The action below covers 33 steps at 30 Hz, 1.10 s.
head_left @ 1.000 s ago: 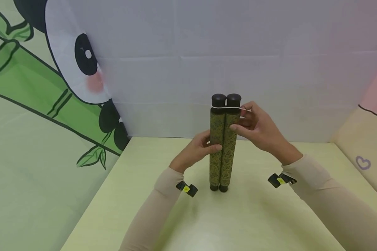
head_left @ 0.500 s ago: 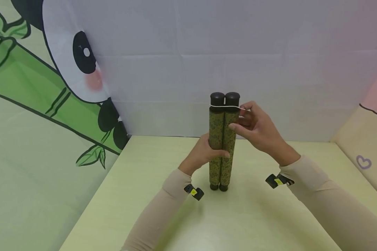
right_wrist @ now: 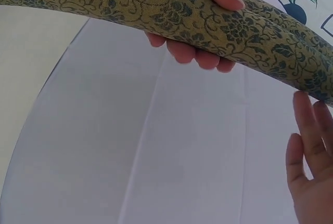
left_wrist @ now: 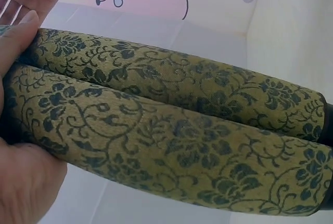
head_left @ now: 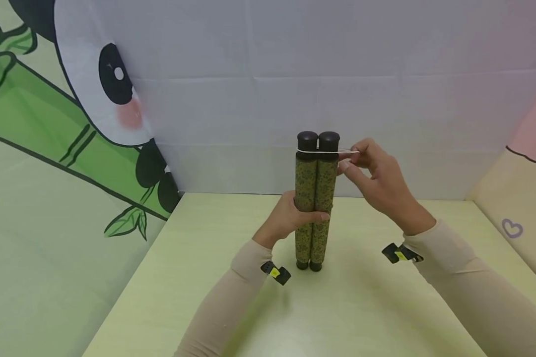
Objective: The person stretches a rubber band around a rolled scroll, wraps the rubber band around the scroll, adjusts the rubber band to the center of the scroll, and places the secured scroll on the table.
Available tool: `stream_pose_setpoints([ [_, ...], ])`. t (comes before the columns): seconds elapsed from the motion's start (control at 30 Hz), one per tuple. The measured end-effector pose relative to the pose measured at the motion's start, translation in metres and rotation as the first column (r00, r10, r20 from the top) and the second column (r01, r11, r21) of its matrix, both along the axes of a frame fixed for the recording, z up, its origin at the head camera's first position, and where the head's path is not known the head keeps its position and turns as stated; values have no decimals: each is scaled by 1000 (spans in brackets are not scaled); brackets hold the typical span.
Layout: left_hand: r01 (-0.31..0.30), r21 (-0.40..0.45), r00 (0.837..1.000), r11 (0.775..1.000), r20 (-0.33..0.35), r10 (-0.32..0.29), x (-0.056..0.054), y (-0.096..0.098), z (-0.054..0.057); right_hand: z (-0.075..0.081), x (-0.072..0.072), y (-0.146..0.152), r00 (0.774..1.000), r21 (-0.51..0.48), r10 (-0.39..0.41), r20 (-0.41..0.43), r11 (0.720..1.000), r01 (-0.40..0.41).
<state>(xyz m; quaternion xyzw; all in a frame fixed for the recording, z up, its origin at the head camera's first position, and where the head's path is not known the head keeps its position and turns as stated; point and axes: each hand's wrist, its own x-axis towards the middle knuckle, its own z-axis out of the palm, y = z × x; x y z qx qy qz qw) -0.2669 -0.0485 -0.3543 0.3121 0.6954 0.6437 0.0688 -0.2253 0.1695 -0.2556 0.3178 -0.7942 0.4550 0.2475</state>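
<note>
Two brocade-covered scroll rolls [head_left: 305, 181] stand upright side by side on the table, olive with dark floral patterns and black knobs at top and bottom. My left hand [head_left: 290, 218] grips them around the middle, thumb across the front; its fingers [right_wrist: 182, 52] show past the roll in the right wrist view. A thin white band [head_left: 317, 151] circles both rolls under the top knobs. At upper right, my right hand [head_left: 381, 181] holds that band stretched outward on its fingers. The right wrist view shows right fingertips [right_wrist: 302, 102] at the roll's edge; the band is hidden there.
The pale yellow table [head_left: 223, 233] ends at a white backdrop [head_left: 232, 119] behind the rolls. A green panda-and-bamboo panel [head_left: 40, 198] stands on the left, and a cream-and-pink panel [head_left: 513, 198] on the right.
My left hand has shifted right and wrapped further around the rolls. The right hand has moved slightly right, pulling the white band out from the rolls. The rolls stay upright.
</note>
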Motion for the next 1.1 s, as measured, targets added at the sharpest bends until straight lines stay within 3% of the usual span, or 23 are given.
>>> stream_pose_setpoints([
  [0.17,5,5,1000,1000,22,-5,-1,0,-1,0,1,5,995,-105,-81,-57,992,74],
  [0.3,16,2,999,1000,30,-16,0,0,-2,0,0,10,981,-239,-193,-35,954,179],
  [0.4,18,1,999,1000,35,-18,0,-1,-2,0,-2,15,975,-344,-221,14,915,212],
  [0.63,2,-22,999,1000,44,-1,-1,-1,-3,1,-6,24,983,-560,-182,31,811,168],
  [0.8,-12,-37,999,999,46,14,-2,-1,-3,0,-6,25,997,-717,-83,4,695,61],
  [0.87,-17,-41,999,999,48,19,-2,-1,-3,0,-6,25,1000,-786,3,-22,618,-19],
  [0.93,-17,-40,999,999,48,19,-2,0,-3,1,-7,26,992,-861,113,-48,500,-98],
  [0.97,-14,-34,999,999,49,16,-2,0,-3,2,-7,26,982,-894,177,-62,428,-134],
  [1.03,-14,-35,999,999,44,15,-2,0,-3,5,-6,26,941,-952,320,-108,240,-191],
  [1.1,-11,-36,999,999,34,12,-2,1,-3,8,-5,28,886,-981,441,-144,53,-186],
])
